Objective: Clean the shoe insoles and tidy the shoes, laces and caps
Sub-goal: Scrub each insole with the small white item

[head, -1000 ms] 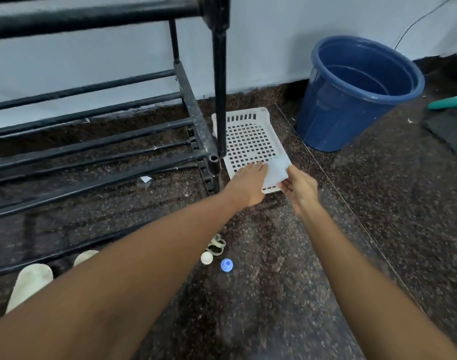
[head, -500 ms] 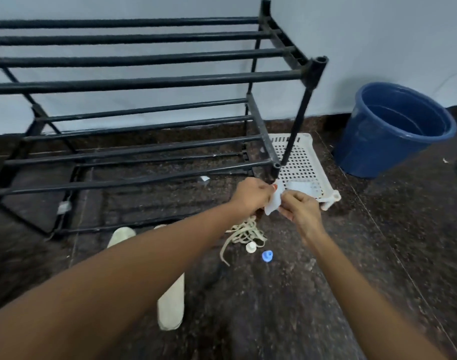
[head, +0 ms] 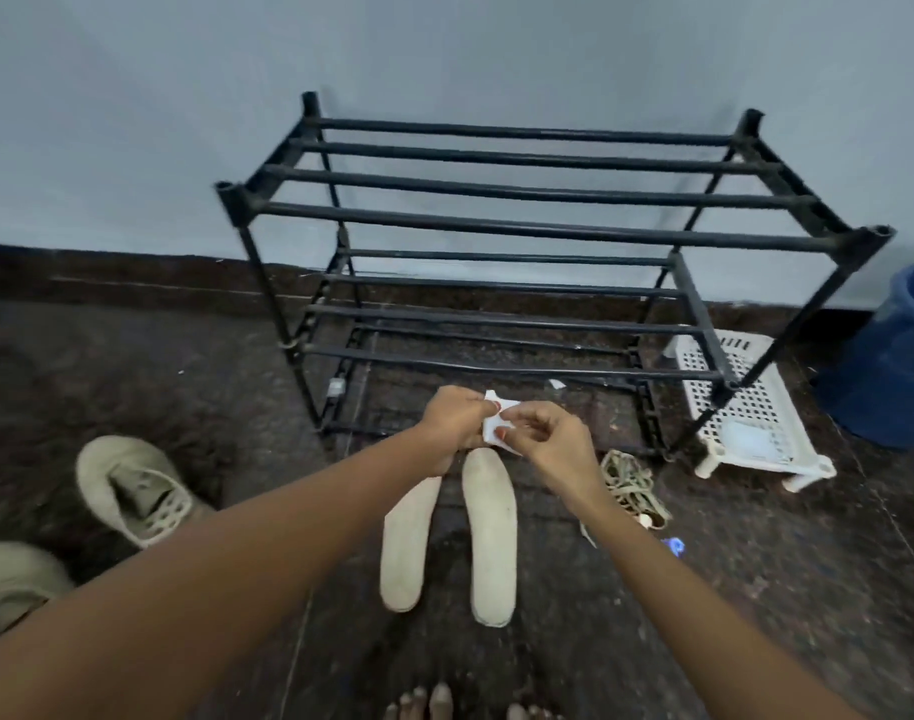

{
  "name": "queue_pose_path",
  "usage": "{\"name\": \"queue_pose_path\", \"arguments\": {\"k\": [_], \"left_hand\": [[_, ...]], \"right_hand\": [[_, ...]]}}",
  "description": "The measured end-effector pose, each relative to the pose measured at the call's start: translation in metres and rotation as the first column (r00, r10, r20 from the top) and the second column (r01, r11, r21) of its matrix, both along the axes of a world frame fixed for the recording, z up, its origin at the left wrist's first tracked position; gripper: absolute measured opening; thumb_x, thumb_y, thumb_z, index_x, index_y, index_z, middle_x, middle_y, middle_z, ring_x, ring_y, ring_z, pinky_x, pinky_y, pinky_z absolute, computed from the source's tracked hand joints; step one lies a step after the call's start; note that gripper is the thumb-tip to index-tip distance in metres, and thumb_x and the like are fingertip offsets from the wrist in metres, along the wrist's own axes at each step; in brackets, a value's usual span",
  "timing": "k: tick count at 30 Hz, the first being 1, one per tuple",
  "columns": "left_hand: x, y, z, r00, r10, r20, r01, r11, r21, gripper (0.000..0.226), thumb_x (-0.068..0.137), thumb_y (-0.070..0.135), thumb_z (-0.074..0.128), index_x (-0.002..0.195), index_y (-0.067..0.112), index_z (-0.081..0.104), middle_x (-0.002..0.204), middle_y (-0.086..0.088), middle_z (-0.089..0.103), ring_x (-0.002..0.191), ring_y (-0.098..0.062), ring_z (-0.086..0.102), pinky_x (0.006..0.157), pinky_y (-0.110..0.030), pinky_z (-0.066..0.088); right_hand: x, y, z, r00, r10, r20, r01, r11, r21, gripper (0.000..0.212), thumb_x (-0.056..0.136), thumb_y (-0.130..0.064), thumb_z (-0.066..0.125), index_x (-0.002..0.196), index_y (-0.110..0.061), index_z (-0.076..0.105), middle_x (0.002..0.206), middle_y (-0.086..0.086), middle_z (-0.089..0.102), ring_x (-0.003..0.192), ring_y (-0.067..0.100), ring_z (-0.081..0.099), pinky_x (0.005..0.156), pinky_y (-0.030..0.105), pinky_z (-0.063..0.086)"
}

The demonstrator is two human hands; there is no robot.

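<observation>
Both hands hold a small white wipe [head: 498, 424] in front of me, above the insoles. My left hand [head: 452, 420] pinches its left side and my right hand [head: 545, 433] pinches its right side. Two pale insoles [head: 488, 543] lie side by side on the dark floor below my hands, toes toward the rack. A beige shoe [head: 137, 491] lies on its side at the left, and part of a second shoe [head: 13, 582] shows at the left edge. A tangle of beige laces [head: 632, 485] sits right of the insoles, with a white cap [head: 647, 521] and a blue cap [head: 674, 545] beside it.
A black metal shoe rack [head: 538, 220] stands against the pale wall ahead. A white perforated stool [head: 740, 407] sits at its right, holding another wipe packet [head: 751, 444]. A blue bucket [head: 891, 366] is at the far right. My bare toes [head: 444, 706] show at the bottom.
The wipe was picked off the white stool with both hands and carried left over the insoles. My view swung left, bringing insoles and shoes into sight.
</observation>
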State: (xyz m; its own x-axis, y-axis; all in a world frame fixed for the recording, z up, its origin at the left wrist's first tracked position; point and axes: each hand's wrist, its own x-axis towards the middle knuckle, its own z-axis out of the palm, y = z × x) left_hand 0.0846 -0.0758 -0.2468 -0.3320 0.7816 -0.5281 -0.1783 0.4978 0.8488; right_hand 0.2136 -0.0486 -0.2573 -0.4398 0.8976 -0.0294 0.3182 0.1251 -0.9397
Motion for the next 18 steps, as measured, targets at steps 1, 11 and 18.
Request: {"name": "queue_pose_path", "arguments": {"k": [1,11,18], "left_hand": [[-0.009,-0.009,-0.002,1.0,0.028,0.011,-0.027,1.0,-0.012,0.014,0.089,-0.001,0.053,0.098,-0.005,0.063,0.098,-0.018,0.062,0.075,-0.019,0.061,0.06,-0.022,0.055],[-0.062,-0.049,-0.06,0.97,0.127,0.208,-0.092,0.981,-0.169,0.021,0.093,0.002,0.052,0.111,-0.005,0.057,0.083,-0.009,0.062,0.07,-0.017,0.06,0.063,-0.026,0.053],[-0.063,-0.041,-0.103,0.94,0.243,0.241,-0.183,0.952,-0.245,0.019,0.088,-0.007,0.053,0.073,0.003,0.056,0.075,-0.01,0.058,0.064,-0.016,0.057,0.046,-0.018,0.052]], "right_hand": [[-0.009,-0.004,-0.002,0.998,0.052,0.034,-0.053,0.997,0.053,0.018,0.071,-0.005,0.075,0.085,-0.014,0.067,0.093,-0.004,0.06,0.082,-0.004,0.056,0.072,0.016,0.044],[-0.062,-0.021,-0.057,0.913,0.265,0.311,-0.294,0.955,0.05,0.021,0.074,-0.014,0.073,0.093,-0.014,0.066,0.107,0.001,0.063,0.1,0.015,0.055,0.071,0.011,0.037],[-0.068,-0.023,-0.097,0.923,0.24,0.301,-0.247,0.969,-0.016,0.025,0.074,-0.018,0.074,0.097,-0.009,0.069,0.094,0.001,0.068,0.088,0.014,0.061,0.077,0.021,0.045]]}}
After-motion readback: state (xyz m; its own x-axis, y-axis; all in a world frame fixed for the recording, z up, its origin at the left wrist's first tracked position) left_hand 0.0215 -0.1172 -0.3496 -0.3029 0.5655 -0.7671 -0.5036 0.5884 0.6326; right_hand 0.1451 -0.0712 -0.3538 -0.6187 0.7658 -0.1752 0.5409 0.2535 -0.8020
